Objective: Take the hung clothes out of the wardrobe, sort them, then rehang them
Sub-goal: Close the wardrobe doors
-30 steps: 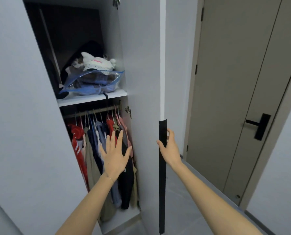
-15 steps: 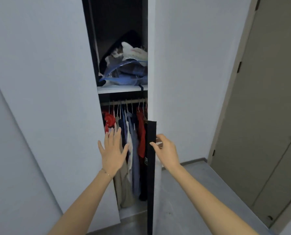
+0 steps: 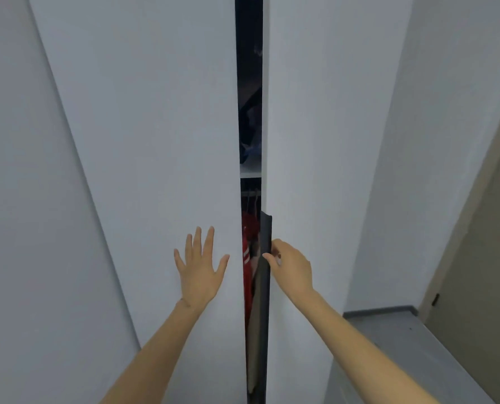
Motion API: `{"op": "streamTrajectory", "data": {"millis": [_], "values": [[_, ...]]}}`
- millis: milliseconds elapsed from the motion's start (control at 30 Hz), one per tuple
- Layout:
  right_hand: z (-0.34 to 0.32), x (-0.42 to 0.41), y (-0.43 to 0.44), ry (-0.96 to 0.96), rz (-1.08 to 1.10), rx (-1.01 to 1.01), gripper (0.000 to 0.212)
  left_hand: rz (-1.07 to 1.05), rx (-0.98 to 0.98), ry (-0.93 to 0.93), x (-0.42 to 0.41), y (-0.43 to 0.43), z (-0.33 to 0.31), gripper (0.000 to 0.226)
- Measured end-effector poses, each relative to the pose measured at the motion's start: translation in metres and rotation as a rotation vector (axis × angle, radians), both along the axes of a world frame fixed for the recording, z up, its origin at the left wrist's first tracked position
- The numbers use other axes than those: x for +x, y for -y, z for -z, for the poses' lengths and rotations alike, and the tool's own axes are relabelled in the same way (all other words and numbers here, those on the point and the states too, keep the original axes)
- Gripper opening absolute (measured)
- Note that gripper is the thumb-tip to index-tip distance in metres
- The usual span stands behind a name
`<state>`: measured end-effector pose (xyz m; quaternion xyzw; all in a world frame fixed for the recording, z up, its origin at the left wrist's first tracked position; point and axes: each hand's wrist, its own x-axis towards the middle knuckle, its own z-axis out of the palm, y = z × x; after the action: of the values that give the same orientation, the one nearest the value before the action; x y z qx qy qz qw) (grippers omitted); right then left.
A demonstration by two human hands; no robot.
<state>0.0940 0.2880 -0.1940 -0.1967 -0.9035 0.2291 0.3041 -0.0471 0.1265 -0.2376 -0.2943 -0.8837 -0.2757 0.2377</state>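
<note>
The wardrobe's left door point(image 3: 155, 141) and right door point(image 3: 316, 141) stand almost closed; through the narrow gap the hung clothes point(image 3: 251, 287) show on their rail point(image 3: 253, 193), a red garment point(image 3: 246, 258) foremost; none is out in view, so the task looks either unstarted or finished, and I cannot tell which. The left hand point(image 3: 200, 272) is held flat against the left door, fingers point(image 3: 197, 243) spread, holding nothing; the right hand point(image 3: 294, 266) pinches the right door's black edge handle point(image 3: 265, 301).
</note>
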Motion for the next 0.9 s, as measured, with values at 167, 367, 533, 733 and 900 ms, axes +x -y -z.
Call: {"op": "streamTrajectory", "data": {"millis": [167,367,533,733,900], "values": [[-0.002,-0.044,-0.004,0.028,0.047,0.007,0.027,-0.021,-0.024,-0.043,-0.053,-0.001,0.0,0.075],[-0.008,-0.089,-0.012,0.045,0.089,-0.05,0.026,-0.017,-0.046,-0.154,-0.093,-0.012,0.001,0.071],[-0.011,-0.118,-0.021,0.063,0.108,-0.071,0.025,-0.024,-0.045,-0.194,-0.111,-0.024,0.004,0.072],[-0.014,-0.142,-0.034,0.083,0.083,-0.099,0.025,-0.037,-0.039,-0.231,-0.127,-0.032,0.009,0.071],[-0.011,-0.153,-0.044,0.101,0.076,-0.066,0.027,-0.041,-0.022,-0.246,-0.134,-0.036,0.012,0.07]]}}
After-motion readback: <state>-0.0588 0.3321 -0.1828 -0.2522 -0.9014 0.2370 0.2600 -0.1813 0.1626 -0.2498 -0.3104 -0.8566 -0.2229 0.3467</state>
